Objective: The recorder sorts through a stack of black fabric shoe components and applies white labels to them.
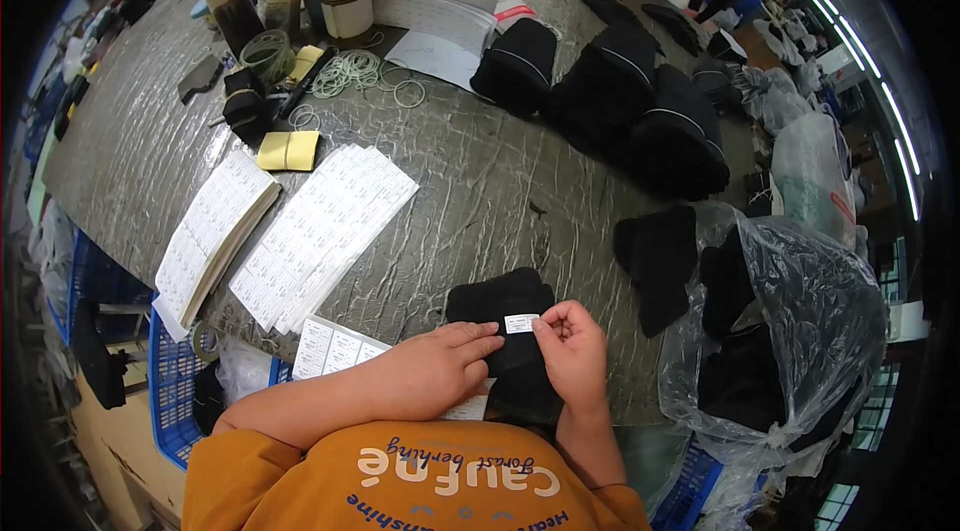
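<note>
At the near edge of the tabletop (480,201), a small white label (517,324) lies on a folded black fabric piece (512,288), its right end pinched in the grip of the right hand (577,351), thumb and forefinger closed together. The left hand (445,363) lies flat with fingers extended over the fabric's left side, grasping nothing, fingertips just beside the label. Printed white sheets (325,236) spread toward the tabletop's left edge, and a clear plastic bag (825,306) of black pieces sits by its right edge.

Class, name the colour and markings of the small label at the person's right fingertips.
The small label is white with dark print; the head view shows it.
</note>
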A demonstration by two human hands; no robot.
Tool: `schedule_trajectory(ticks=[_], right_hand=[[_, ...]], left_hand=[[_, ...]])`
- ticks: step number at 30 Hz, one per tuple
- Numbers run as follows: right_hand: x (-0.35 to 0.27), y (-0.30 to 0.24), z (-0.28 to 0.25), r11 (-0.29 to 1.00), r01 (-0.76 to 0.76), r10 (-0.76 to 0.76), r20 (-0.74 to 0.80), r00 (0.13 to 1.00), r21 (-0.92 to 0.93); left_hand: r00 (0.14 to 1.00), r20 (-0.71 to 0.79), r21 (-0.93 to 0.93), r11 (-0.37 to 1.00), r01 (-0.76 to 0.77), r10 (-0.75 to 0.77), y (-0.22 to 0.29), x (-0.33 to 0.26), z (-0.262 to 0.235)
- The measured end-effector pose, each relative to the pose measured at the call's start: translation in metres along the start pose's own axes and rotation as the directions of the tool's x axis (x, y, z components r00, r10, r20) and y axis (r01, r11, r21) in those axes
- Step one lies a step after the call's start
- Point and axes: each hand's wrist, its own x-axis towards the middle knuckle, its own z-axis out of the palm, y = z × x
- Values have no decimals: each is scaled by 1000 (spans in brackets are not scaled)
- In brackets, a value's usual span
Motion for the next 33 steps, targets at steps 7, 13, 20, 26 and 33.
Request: schedule_trajectory(ticks=[7,13,20,26,33], right_hand=[[1,-1,-1,1000,-19,20,20,1000,-5],[2,6,3,1000,25,-25,-26,999,-16],[2,10,7,995,40,-30,-116,993,86],[4,9,10,998,51,-44,-151,988,43],[7,7,10,990,25,-49,-171,984,-136]], left_hand=[[1000,23,9,1000,-11,11,0,2,-2],[999,33,-35,999,40,-39,1,7,-4],[994,105,118,993,6,-18,3,11,-4],[991,126,167,986,12,-34,4,11,-1],[993,119,234,972,-16,-12,3,11,4]])
